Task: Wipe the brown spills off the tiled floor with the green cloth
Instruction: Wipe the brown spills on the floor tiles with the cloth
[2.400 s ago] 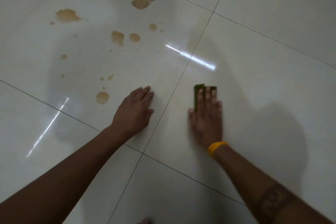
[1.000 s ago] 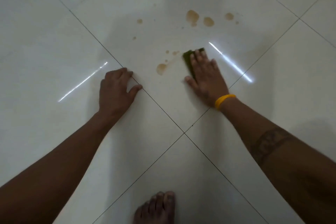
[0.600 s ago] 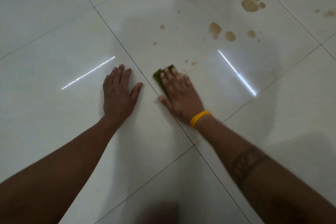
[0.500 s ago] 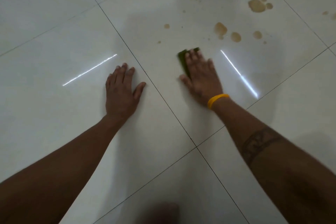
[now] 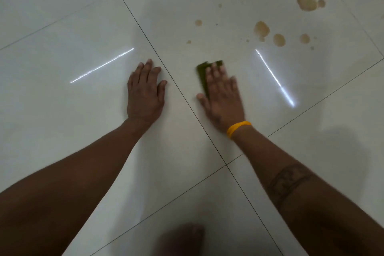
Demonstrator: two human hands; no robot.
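Right hand: my right hand (image 5: 223,100) lies flat with the fingers together, pressing the green cloth (image 5: 204,78) down onto the tiled floor (image 5: 62,27); its outline is a little blurred.
Left hand: my left hand (image 5: 145,93) is spread palm-down on the bare tile, holding nothing, thumb angled toward the grout line (image 5: 182,97) that runs between my hands.
Cloth: it sits under my right fingers and palm, with only its far edge and left strip showing past the fingertips and beside the index finger.
Cloth to left hand: apart, on the other side of that grout line.
Brown spills: the brown spills (image 5: 261,28) are all beyond my right hand, on the same tile as the cloth; the nearest small drops lie ahead of the cloth, not touching it, and the larger blotches sit farther up and to the right.
Wrist: a yellow band (image 5: 238,128) circles my right wrist.
Foot: a blurred foot (image 5: 182,239) shows at the bottom edge.
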